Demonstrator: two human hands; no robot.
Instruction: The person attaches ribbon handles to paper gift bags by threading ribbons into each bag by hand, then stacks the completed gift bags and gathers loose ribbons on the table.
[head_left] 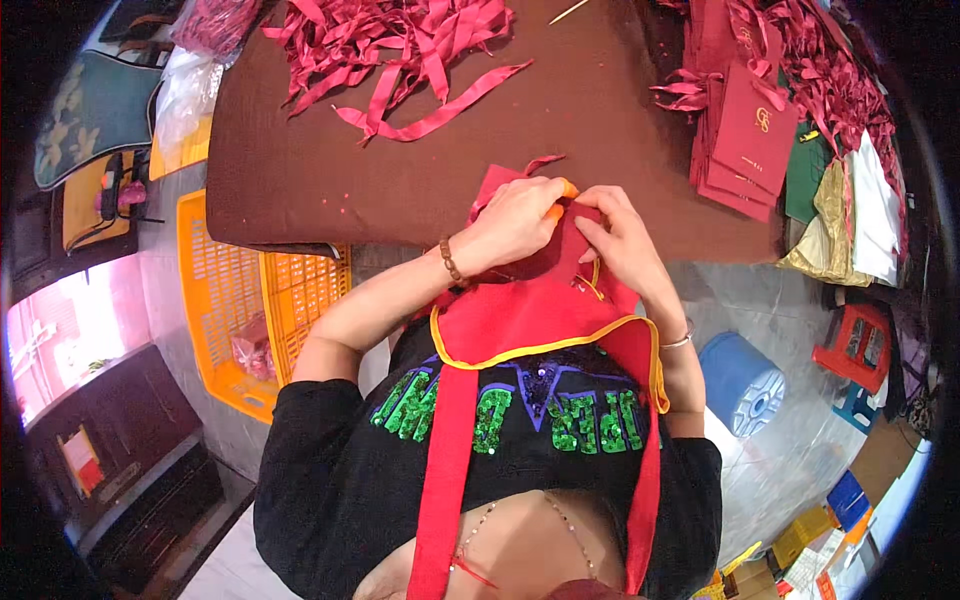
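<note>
At the near edge of the brown-covered table, both my hands are closed on a flat dark red paper bag [493, 183]. My left hand [510, 228] lies over its left part, fingers bent, with orange covers on some fingertips. The thumb and fingers of my right hand [622, 245] come together at its upper right, close to the left fingertips. A dark pink ribbon [543, 163] sticks out beyond the bag's far side. My fingers hide whatever small part they pinch. Below the hands hangs the red apron [530, 325] with yellow trim that I wear.
A heap of loose pink ribbons [400, 50] lies on the far left of the table [600, 120]. Flat dark red bags [745, 140] with ribbons are stacked at the right. Orange crates [225, 300] stand on the floor at left, a blue bucket [745, 385] at right.
</note>
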